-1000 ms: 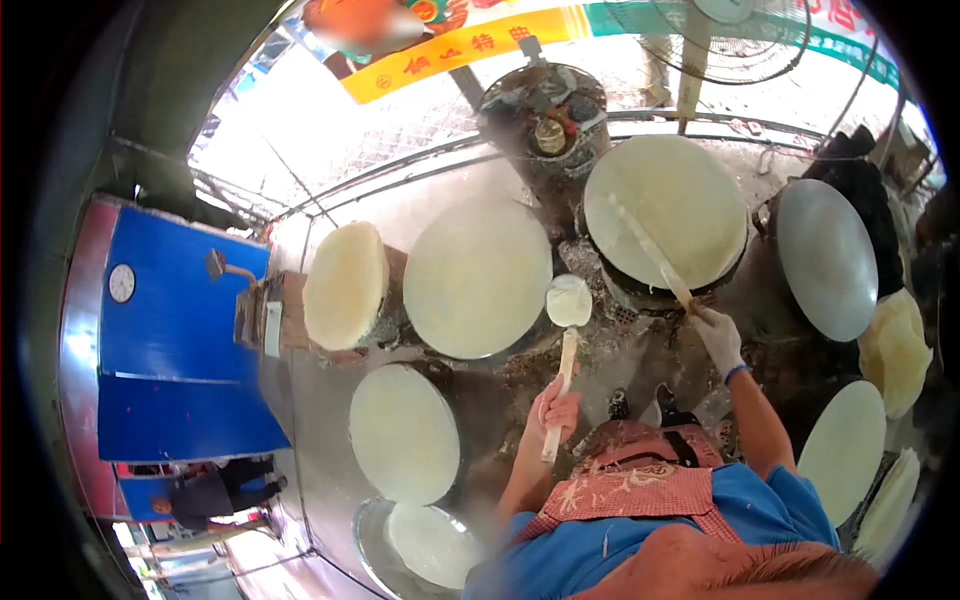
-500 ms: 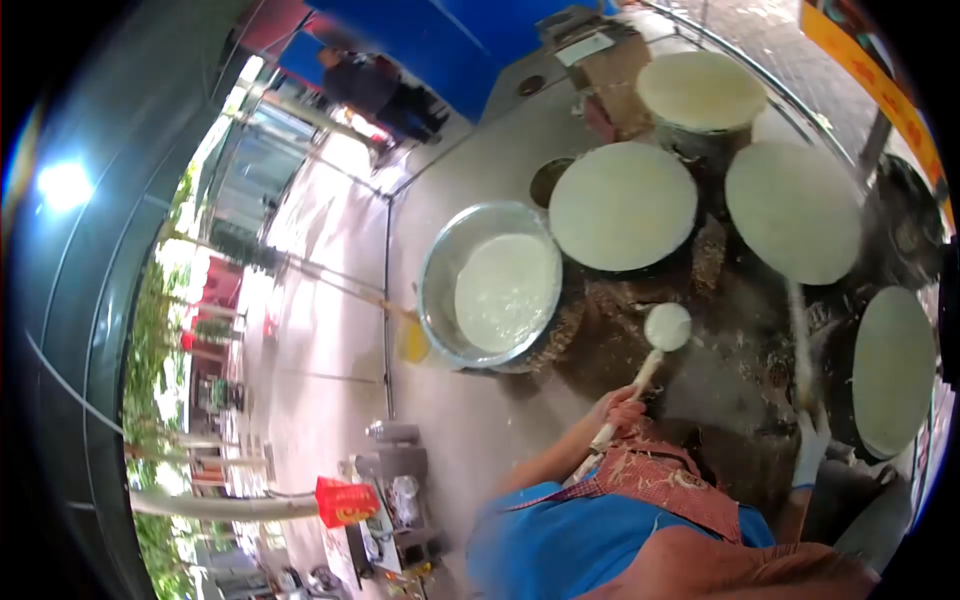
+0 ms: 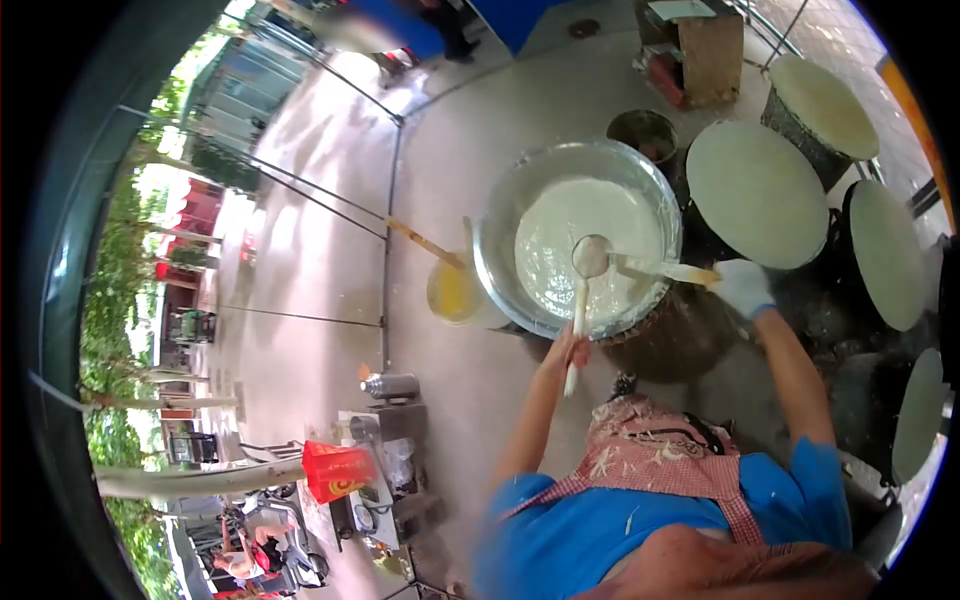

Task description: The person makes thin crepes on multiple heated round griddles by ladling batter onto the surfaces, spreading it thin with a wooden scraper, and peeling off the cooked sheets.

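Observation:
My left hand (image 3: 570, 349) is closed round the pale handle of a ladle (image 3: 592, 257). The ladle's round bowl hangs over a wide metal basin (image 3: 490, 262) holding white batter (image 3: 555, 215). My right hand (image 3: 743, 288), in a white glove, grips the yellowish handle of a flat scraper (image 3: 690, 273). The scraper's batter-coated blade reaches over the basin's right side, close to the ladle bowl; whether they touch I cannot tell. Right of the basin is a large round griddle (image 3: 757, 195) covered with a pale layer.
More round, pale-covered griddles stand right: one (image 3: 825, 105) farther back, one (image 3: 888, 255) beside, one (image 3: 918, 415) nearer. A container of yellow liquid (image 3: 452, 292) with a wooden-handled tool is left of the basin. A dark pot (image 3: 642, 137) and a cardboard box (image 3: 712, 55) stand behind.
The ladle in my left hand has moved left, from over the dark work surface to over the basin. My right hand has come from the far right griddles to the basin with the scraper.

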Demonstrator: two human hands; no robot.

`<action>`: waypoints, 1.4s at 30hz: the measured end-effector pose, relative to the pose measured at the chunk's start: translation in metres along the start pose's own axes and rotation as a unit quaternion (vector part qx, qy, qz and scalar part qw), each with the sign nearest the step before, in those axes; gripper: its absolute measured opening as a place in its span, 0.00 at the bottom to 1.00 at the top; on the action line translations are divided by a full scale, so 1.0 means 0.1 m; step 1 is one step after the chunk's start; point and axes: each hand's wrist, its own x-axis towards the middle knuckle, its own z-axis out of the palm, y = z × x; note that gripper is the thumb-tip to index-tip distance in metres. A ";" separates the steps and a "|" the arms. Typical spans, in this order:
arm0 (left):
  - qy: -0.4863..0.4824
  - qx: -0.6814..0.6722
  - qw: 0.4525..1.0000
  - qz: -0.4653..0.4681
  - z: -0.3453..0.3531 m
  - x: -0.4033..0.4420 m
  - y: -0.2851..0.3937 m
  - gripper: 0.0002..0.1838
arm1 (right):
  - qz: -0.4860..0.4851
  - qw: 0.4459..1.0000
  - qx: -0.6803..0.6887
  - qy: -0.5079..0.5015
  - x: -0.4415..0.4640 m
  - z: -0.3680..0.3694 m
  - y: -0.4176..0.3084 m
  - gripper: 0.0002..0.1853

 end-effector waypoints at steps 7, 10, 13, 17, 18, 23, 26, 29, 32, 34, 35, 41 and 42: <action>0.104 0.098 0.968 -0.205 -1.64 1.46 -0.18 0.04 | 0.044 0.993 0.027 -0.103 0.38 -0.03 -0.90 0.20; 0.147 0.192 0.959 -0.150 -1.13 1.13 0.16 0.07 | 0.032 0.987 -0.034 -0.153 0.29 0.53 -0.96 0.20; 0.143 0.121 0.970 -0.154 -0.86 0.95 0.31 0.09 | 0.083 0.987 0.030 -0.136 0.23 0.16 -1.02 0.20; 0.112 -0.156 0.932 -0.306 -0.76 1.08 0.37 0.18 | 0.100 0.989 0.024 -0.106 -0.21 0.90 -0.75 0.22; 0.088 -0.231 0.912 -0.328 -0.60 0.96 0.47 0.19 | 0.107 0.989 0.033 -0.093 -0.29 0.84 -0.76 0.21; -0.029 -0.291 0.934 -0.207 0.67 -0.45 1.51 0.22 | 0.072 0.991 0.068 0.087 -0.71 0.20 -0.90 0.18; -0.094 -0.253 0.954 -0.131 1.31 -1.26 2.15 0.22 | 0.009 0.965 0.108 0.238 -0.65 -0.29 -1.04 0.15; -0.197 -0.149 0.967 -0.059 1.54 -1.69 2.66 0.24 | -0.064 0.914 0.076 0.394 -0.40 -0.73 -0.98 0.16; -0.149 -0.036 0.988 0.030 1.89 -2.22 3.14 0.23 | -0.083 0.868 0.088 0.482 -0.17 -1.35 -1.00 0.17; -0.065 0.209 0.960 0.176 2.02 -2.48 3.41 0.23 | -0.073 0.855 0.172 0.483 -0.28 -1.83 -1.15 0.18; -0.052 0.242 0.941 0.230 2.14 -2.58 3.45 0.21 | -0.067 0.843 0.198 0.495 -0.32 -1.94 -1.17 0.18; -0.072 0.204 0.949 0.229 1.53 -2.22 2.75 0.11 | -0.091 0.756 0.598 0.250 -0.57 -0.60 -0.93 0.20; -0.262 0.112 0.958 0.017 1.23 -1.93 2.49 0.13 | -0.077 0.795 0.555 0.231 -0.96 -0.48 -1.04 0.18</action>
